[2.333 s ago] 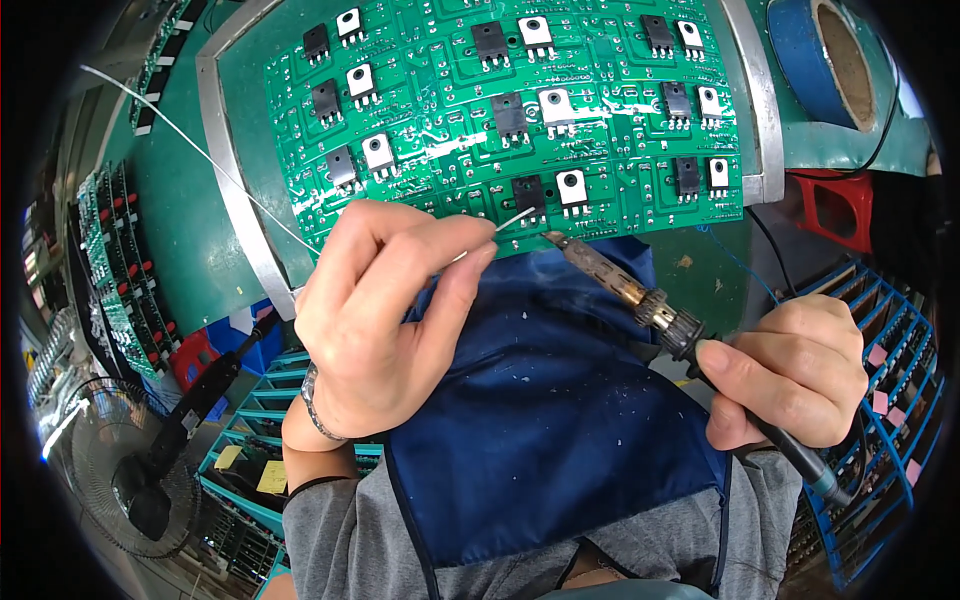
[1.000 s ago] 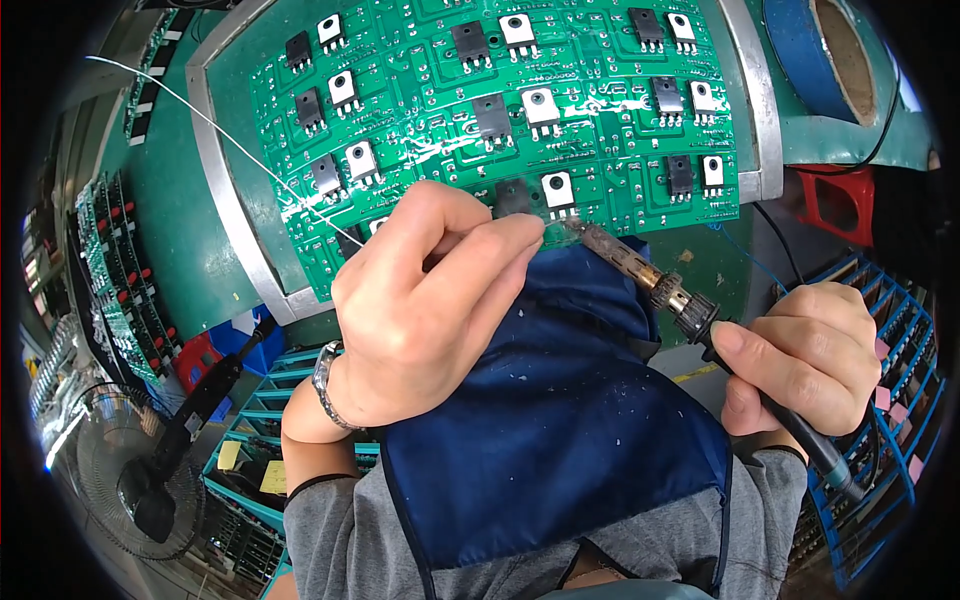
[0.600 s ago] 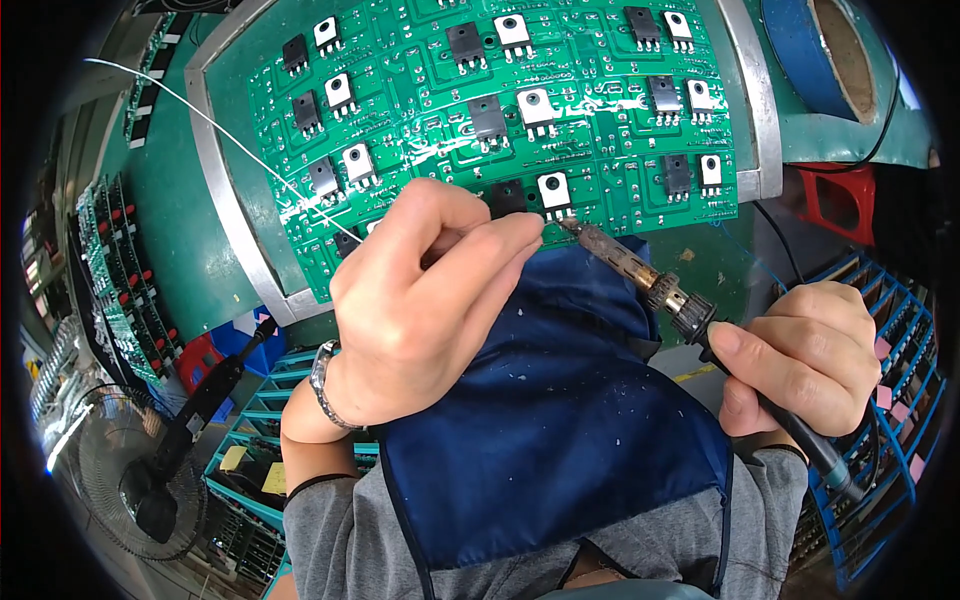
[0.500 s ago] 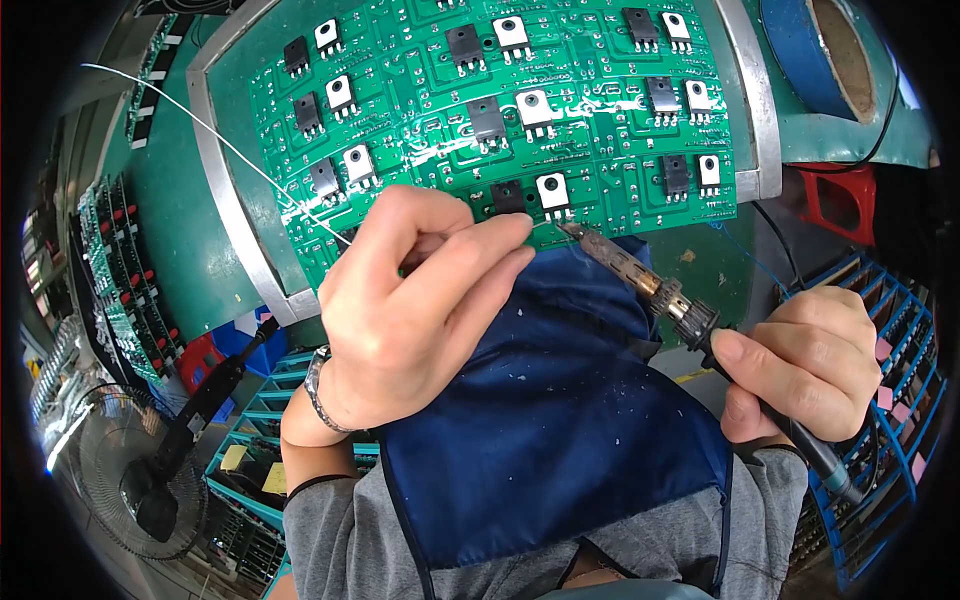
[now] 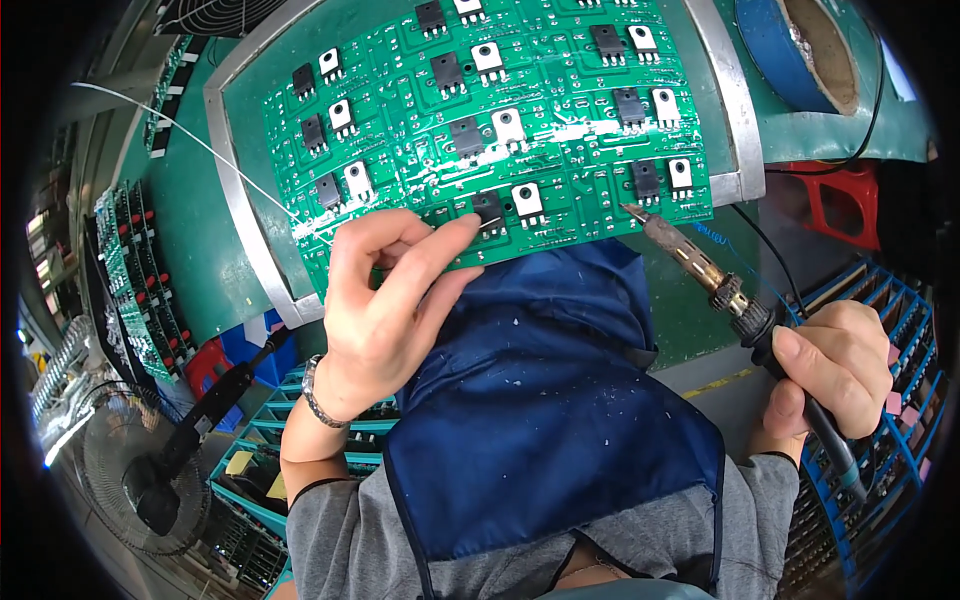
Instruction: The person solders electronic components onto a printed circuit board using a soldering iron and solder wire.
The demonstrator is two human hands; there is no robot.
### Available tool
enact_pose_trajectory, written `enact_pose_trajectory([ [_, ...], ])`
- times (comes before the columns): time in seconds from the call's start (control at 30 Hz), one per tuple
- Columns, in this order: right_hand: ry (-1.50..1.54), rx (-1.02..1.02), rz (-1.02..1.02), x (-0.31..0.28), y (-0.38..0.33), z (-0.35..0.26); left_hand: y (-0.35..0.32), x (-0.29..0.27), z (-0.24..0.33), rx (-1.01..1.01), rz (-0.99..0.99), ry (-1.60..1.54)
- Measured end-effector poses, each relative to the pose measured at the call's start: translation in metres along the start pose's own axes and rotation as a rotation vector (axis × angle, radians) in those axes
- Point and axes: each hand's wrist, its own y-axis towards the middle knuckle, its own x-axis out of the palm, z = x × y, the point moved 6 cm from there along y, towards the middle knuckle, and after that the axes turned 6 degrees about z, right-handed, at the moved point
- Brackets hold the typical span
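My left hand [image 5: 375, 315] pinches a thin solder wire [image 5: 200, 142], which runs in from the upper left. A short end of it sticks out past the fingertips, by the legs of a black transistor [image 5: 487, 207]. A white-faced transistor [image 5: 526, 199] sits beside that one. My right hand [image 5: 838, 370] grips a soldering iron [image 5: 700, 266] by its black handle. The iron's tip is close to the legs of a black transistor [image 5: 647, 180] at the right; contact cannot be made out. Both hands are at the near edge of a green circuit board [image 5: 580, 200] carrying several such pairs.
A metal frame [image 5: 243, 195] borders the board on the green bench. A blue reel [image 5: 765, 55] stands at the far right, above a red stool [image 5: 825, 205]. Left are a row of boards [image 5: 140, 280] and a fan [image 5: 130, 460]. Blue racks [image 5: 910, 340] stand right.
The iron's tip has moved right, from the middle white-faced transistor to the right-hand pair. My left hand has drawn slightly left and down, still pinching the wire. The board appears shifted left in view.
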Motion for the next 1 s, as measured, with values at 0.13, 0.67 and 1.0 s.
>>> enact_pose_trajectory([
  [0.13,-0.009,0.011,0.007,-0.006,-0.007,0.004,0.001,-0.001,0.0,-0.005,-0.017,0.037],
  [0.67,0.024,0.021,-0.181,-0.028,-0.007,0.019,0.035,0.046,0.059,0.024,-0.266,-0.19],
  [1.0,0.109,-0.026,-0.187,-0.022,0.001,0.03,0.056,0.043,0.046,-0.07,0.025,-0.109],
])
